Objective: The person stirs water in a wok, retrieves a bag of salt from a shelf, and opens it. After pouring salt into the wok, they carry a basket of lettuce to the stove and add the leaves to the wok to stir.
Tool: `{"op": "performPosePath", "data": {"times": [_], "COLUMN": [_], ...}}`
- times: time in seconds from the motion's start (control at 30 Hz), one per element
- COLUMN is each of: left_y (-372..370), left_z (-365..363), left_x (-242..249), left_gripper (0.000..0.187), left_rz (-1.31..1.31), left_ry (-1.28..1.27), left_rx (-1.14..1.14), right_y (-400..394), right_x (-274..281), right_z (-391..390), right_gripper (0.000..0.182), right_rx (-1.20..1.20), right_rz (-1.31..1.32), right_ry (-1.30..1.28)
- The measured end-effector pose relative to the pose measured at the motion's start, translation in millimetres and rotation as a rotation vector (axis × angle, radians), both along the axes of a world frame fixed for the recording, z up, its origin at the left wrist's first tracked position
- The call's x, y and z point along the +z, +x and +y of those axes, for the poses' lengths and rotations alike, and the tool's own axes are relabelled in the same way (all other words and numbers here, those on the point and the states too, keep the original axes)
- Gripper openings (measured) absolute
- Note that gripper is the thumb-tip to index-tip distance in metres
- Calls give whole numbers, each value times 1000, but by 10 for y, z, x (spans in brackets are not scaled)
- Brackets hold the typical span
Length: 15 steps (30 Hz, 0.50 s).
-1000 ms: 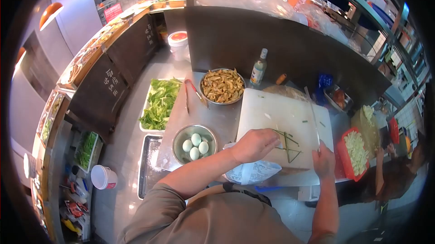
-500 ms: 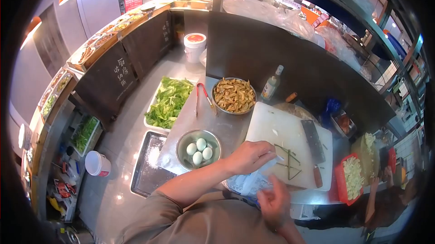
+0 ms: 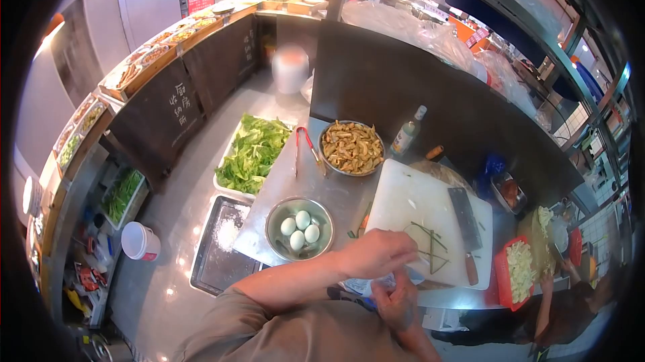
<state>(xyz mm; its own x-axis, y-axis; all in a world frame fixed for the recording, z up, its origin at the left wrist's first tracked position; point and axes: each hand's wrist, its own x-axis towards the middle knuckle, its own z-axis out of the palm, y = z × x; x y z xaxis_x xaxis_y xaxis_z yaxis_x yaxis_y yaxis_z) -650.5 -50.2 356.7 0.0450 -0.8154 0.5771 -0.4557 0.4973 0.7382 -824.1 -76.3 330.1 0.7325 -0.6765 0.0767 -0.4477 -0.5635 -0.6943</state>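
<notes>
Bag between both hands

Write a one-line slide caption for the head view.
Both hands, left hand and right hand, meet at the cutting board edge; cleaver lies beside green stalks.

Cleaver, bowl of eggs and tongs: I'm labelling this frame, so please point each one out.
Cleaver (image 3: pixel 463 209): head view, middle of the blade.
Bowl of eggs (image 3: pixel 275 225): head view, left rim.
Tongs (image 3: pixel 308 143): head view, red handle.
</notes>
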Motion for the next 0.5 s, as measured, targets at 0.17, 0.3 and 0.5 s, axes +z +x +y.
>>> {"op": "performPosePath", "data": {"times": [0.17, 0.3, 0.5], "left_y": [96, 252, 467], "left_z": [121, 271, 426], "left_x": [-30, -45, -202], "left_gripper": [12, 13, 25], "left_rz": [-160, -100, -18], "left_ry": [-100, -138, -149], "left_rx": [-169, -230, -291], "right_y": [89, 116, 170], "right_x": [-233, -188, -286], "right_z": [14, 44, 106], "right_gripper": [28, 29, 35], "right_rx": [-59, -63, -286], "right_rz": [-150, -114, -208], "right_ry": [459, 419, 712]}}
